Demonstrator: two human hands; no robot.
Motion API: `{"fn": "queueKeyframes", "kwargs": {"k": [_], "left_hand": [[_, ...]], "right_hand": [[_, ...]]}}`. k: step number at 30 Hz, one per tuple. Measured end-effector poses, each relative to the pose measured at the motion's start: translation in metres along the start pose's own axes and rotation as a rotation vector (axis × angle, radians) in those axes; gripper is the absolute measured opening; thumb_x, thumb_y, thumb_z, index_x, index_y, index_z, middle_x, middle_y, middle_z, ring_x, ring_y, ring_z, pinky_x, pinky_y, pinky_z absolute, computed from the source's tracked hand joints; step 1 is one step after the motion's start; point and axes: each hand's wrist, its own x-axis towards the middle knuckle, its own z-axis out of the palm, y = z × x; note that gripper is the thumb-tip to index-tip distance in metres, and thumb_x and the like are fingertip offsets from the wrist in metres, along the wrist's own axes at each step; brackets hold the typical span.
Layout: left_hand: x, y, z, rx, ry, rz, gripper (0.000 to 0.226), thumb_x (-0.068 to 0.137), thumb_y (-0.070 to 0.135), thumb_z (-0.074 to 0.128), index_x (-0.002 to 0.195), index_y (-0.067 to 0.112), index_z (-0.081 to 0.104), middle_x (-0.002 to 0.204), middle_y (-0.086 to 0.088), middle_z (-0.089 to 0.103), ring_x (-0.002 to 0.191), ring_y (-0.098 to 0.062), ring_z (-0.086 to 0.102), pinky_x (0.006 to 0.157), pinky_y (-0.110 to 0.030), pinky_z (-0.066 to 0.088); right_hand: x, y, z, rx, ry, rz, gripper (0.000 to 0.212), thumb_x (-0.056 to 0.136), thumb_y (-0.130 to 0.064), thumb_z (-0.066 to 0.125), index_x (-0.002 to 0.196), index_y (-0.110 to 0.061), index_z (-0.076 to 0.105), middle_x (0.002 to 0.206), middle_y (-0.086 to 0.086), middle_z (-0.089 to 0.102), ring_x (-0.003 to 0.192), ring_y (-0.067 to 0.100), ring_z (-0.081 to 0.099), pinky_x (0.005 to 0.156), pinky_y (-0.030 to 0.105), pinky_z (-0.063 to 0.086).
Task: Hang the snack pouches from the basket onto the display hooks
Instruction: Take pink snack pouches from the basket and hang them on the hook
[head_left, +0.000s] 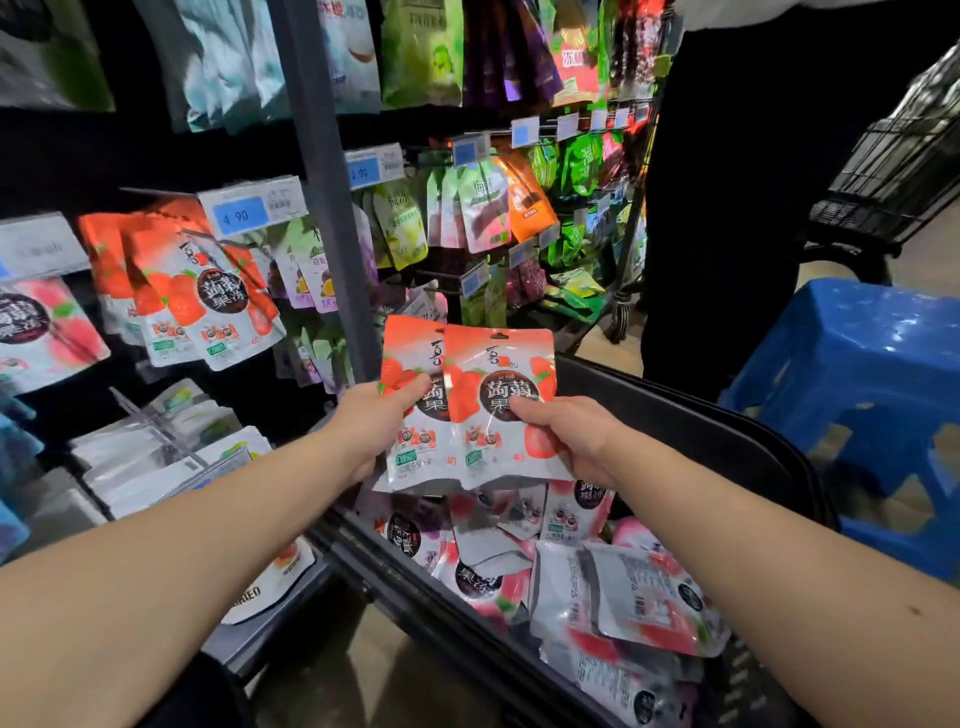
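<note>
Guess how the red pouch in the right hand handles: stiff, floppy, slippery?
Probably semi-stiff: the red pouch stands upright above the right hand, pinched low. Likely slippery: its film is glossy with glare. Seems light: a thumb-and-finger pinch holds it.

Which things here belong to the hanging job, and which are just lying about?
Job: left hand, right hand, held pouches, basket, basket pouches, hung matching pouches.
Lying about: blue stool, wire cart, green packets.
</note>
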Motion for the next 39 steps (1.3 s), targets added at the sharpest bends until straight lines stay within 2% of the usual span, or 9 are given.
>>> {"fn": "queueKeyframes", "kwargs": {"k": [5, 11, 15, 18, 23, 28, 32, 35, 39], "left_hand": [[-0.018, 0.013, -0.009, -0.009, -0.03, -0.087, 0.056, 0.083, 0.055, 0.076, 0.115, 0.01, 0.071, 0.1, -0.009, 0.078, 0.095, -0.032, 0.075, 0.093, -0.053, 0.057], [-0.031, 0.023, -0.035, -0.068, 0.055, -0.137, 0.109, 0.042, 0.09, 0.076, 0.118, 0.013, 0.07, 0.114, -0.009, 0.075, 0.105, -0.035, 0.071, 0.096, -0.055, 0.053], [-0.07, 0.038, -0.044, -0.21, -0.068, -0.131, 0.036, 0.088, 0.031, 0.073, 0.111, 0.003, 0.069, 0.105, -0.018, 0.076, 0.095, -0.037, 0.074, 0.088, -0.053, 0.058], [-0.088, 0.032, -0.059, -0.232, -0.059, -0.048, 0.012, 0.094, 0.011, 0.059, 0.103, 0.007, 0.065, 0.096, -0.014, 0.077, 0.091, -0.036, 0.072, 0.087, -0.05, 0.057], [-0.135, 0.023, -0.101, -0.043, -0.074, 0.103, 0.046, 0.078, 0.061, 0.076, 0.115, 0.035, 0.07, 0.115, 0.006, 0.075, 0.105, -0.015, 0.07, 0.109, -0.06, 0.041], [-0.165, 0.016, -0.14, -0.034, -0.003, 0.273, 0.043, 0.086, 0.041, 0.079, 0.122, 0.025, 0.063, 0.109, 0.002, 0.076, 0.09, -0.011, 0.074, 0.094, -0.037, 0.056], [-0.183, 0.012, -0.167, 0.021, 0.133, 0.277, 0.033, 0.091, 0.039, 0.073, 0.118, 0.022, 0.064, 0.075, 0.01, 0.068, 0.042, 0.003, 0.056, 0.043, -0.013, 0.042], [-0.182, 0.008, -0.181, 0.056, 0.194, 0.288, 0.03, 0.09, 0.039, 0.075, 0.113, 0.022, 0.064, 0.089, 0.011, 0.069, 0.056, 0.007, 0.06, 0.048, -0.011, 0.042], [-0.173, 0.01, -0.195, 0.06, 0.236, 0.277, 0.022, 0.09, 0.024, 0.076, 0.108, 0.021, 0.063, 0.09, 0.013, 0.067, 0.069, 0.002, 0.06, 0.048, -0.007, 0.042]], "right_hand": [[-0.004, -0.002, 0.024, 0.178, -0.146, 0.093, 0.037, 0.097, -0.022, 0.067, 0.127, 0.0, 0.065, 0.119, 0.022, 0.072, 0.109, 0.034, 0.068, 0.087, 0.044, 0.061], [-0.007, -0.001, 0.053, 0.199, -0.207, 0.034, 0.041, 0.094, -0.024, 0.069, 0.128, 0.001, 0.066, 0.12, 0.02, 0.072, 0.119, 0.037, 0.066, 0.105, 0.051, 0.051], [-0.012, -0.002, 0.072, 0.224, -0.174, 0.001, 0.038, 0.095, -0.021, 0.068, 0.125, 0.002, 0.066, 0.116, 0.022, 0.073, 0.11, 0.037, 0.071, 0.093, 0.049, 0.058], [-0.026, -0.009, 0.091, 0.255, -0.204, -0.007, 0.029, 0.098, -0.019, 0.064, 0.119, 0.0, 0.068, 0.113, 0.02, 0.074, 0.096, 0.033, 0.075, 0.079, 0.045, 0.063], [-0.045, -0.018, 0.139, 0.181, -0.205, -0.049, 0.035, 0.097, -0.015, 0.065, 0.127, 0.004, 0.064, 0.114, 0.022, 0.074, 0.104, 0.035, 0.072, 0.078, 0.042, 0.063], [-0.072, -0.028, 0.182, 0.032, -0.203, -0.055, 0.032, 0.095, -0.022, 0.07, 0.118, 0.001, 0.071, 0.109, 0.019, 0.076, 0.097, 0.035, 0.073, 0.078, 0.042, 0.063], [-0.083, -0.031, 0.206, -0.245, -0.19, -0.071, 0.078, 0.064, -0.059, 0.09, 0.12, -0.007, 0.072, 0.109, 0.014, 0.077, 0.101, 0.035, 0.074, 0.097, 0.055, 0.056], [-0.069, -0.029, 0.217, -0.479, -0.175, -0.105, 0.103, 0.042, -0.085, 0.082, 0.118, -0.017, 0.071, 0.111, 0.005, 0.077, 0.097, 0.03, 0.075, 0.094, 0.05, 0.059], [-0.067, -0.039, 0.24, -0.68, -0.075, -0.276, 0.098, 0.062, -0.079, 0.072, 0.134, -0.013, 0.06, 0.134, 0.004, 0.065, 0.114, 0.027, 0.067, 0.102, 0.045, 0.054]]}}
